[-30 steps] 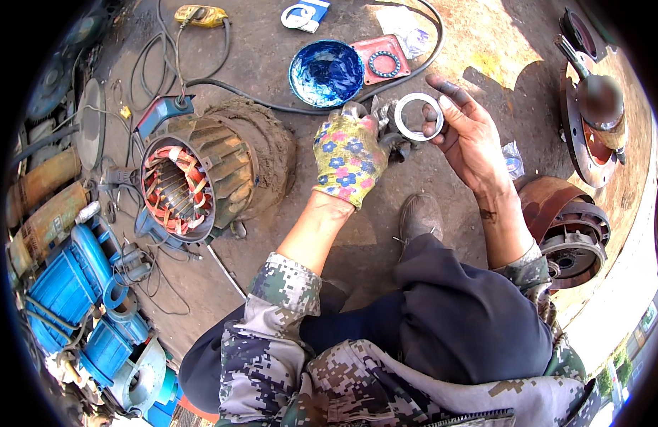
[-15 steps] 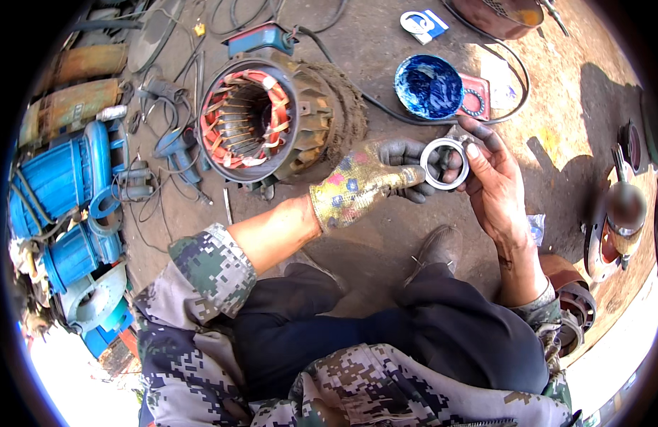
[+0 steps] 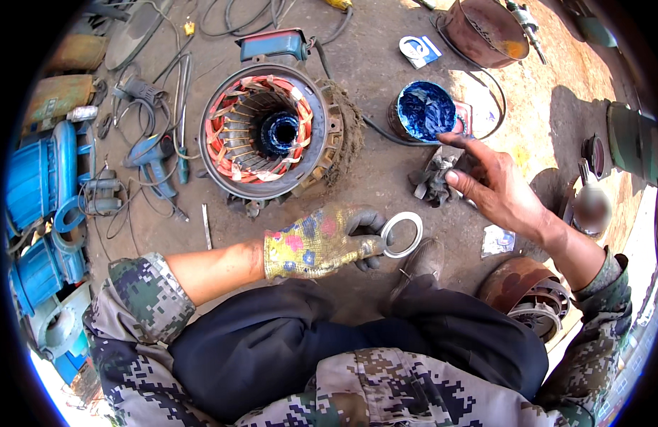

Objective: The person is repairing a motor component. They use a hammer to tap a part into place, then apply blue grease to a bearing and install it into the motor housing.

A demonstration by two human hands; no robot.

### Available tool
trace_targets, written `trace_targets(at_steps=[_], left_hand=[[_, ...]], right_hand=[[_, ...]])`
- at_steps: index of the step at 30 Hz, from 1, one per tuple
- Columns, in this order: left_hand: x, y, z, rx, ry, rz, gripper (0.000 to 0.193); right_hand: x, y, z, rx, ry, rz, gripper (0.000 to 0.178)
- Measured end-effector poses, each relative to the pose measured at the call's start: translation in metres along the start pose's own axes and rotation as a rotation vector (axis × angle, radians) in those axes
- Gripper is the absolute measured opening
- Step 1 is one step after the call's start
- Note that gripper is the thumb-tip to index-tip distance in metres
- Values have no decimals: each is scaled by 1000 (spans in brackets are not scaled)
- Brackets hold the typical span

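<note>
While the left hand [image 3: 316,244], which wears a flowered glove, is stretched to the right across the person's knees, its dark fingertips pinch one metal ring [image 3: 401,234] by the left edge. This ring is flat, silver-coloured and empty in the middle, and it hangs above the ground just in front of a worn shoe [image 3: 419,265].

Farther and more to the right, the bare right hand [image 3: 496,183] is raised with the fingers spread wide and it holds nothing; the fingers are dirty with dark grease. Its fingertips are near one crumpled grey rag [image 3: 434,181] on the ground, but I cannot tell if they touch it. Just beyond the rag stands one round tin of blue grease [image 3: 424,111], open.

To the far left of the tin lies one motor housing [image 3: 272,128] with copper windings and orange insulation inside, its open end turned up to the camera. On the near right, beside the right forearm, one rusty round cover [image 3: 527,292] rests on the ground. At the left edge several blue pump bodies [image 3: 40,213] lie among cables.
</note>
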State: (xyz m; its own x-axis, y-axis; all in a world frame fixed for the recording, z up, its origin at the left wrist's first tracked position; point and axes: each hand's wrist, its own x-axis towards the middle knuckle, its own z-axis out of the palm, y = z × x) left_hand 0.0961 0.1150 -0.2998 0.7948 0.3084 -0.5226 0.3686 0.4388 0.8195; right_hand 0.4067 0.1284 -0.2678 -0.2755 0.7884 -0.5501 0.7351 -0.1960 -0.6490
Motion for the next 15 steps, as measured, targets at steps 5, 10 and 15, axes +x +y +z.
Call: trace_targets(at_steps=[5, 10, 15], left_hand=[[-7, -51, -3, -30, 25, -110, 26], [-11, -71, -13, 129, 60, -130, 22], [-16, -79, -12, 88, 88, -177, 18]], right_hand=[[38, 18, -20, -387, -65, 82, 72], [72, 43, -10, -413, 116, -140, 70], [60, 83, -13, -42, 301, 25, 60]])
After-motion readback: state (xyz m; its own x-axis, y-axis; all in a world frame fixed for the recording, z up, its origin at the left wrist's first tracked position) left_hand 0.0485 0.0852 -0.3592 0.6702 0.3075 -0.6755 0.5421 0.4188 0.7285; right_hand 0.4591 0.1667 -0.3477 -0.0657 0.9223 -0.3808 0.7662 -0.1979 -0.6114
